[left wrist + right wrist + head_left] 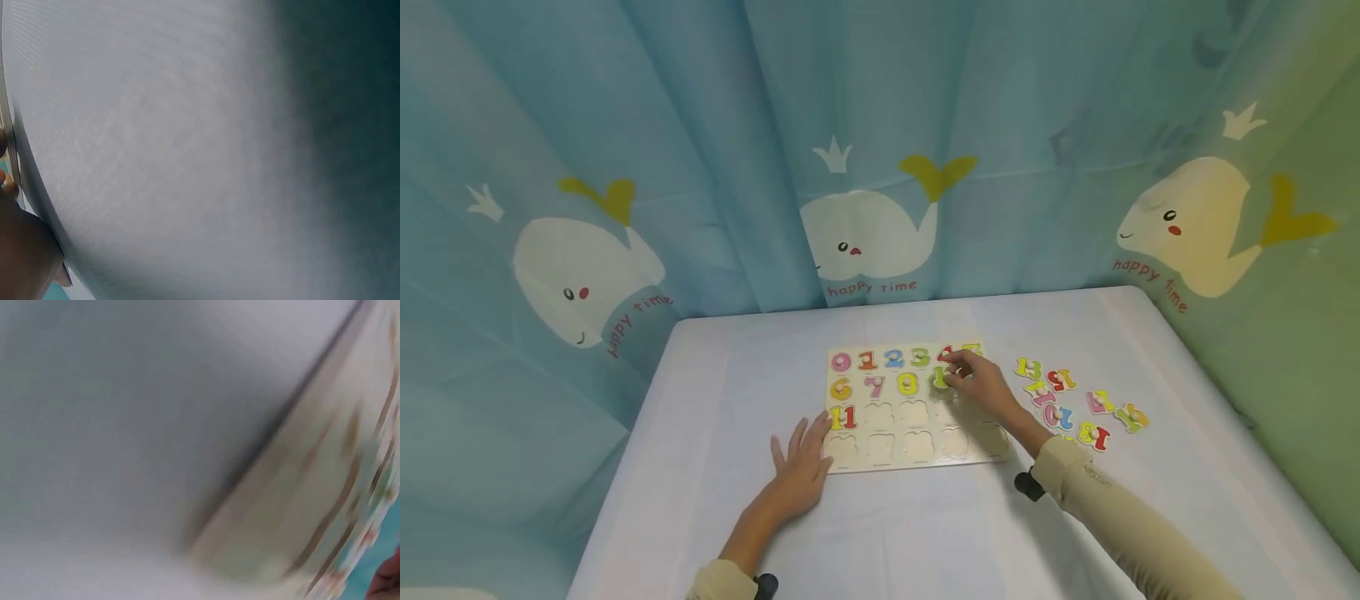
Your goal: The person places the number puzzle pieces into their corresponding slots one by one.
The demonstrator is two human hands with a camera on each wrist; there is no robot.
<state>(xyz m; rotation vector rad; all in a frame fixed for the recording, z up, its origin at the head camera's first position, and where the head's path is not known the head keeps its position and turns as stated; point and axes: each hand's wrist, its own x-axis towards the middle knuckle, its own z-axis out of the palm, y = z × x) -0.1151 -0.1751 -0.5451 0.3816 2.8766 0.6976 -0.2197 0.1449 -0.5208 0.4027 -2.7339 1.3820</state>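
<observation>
On the table lies a wooden number puzzle board (895, 466) with rows of cut-out slots. Colourful number pieces fill its upper part, among them a pink 0 (841, 362) and a yellow 8 (907, 384); a yellow and red 11 (843, 417) sits at the left of the third row. My right hand (979, 385) pinches a green number piece (940, 378) over the second row, right of the 8; the fingers partly hide it. With fingers spread, my left hand (800, 472) rests at the board's left edge, fingertips beside the 11.
Several loose number pieces lie to the right of the board, including a yellow and green 13 (1028, 368), a red 15 (1062, 381) and an 18 (1093, 436). A white cloth covers the table (715, 400). Behind it hangs a blue curtain (722, 167) with whales.
</observation>
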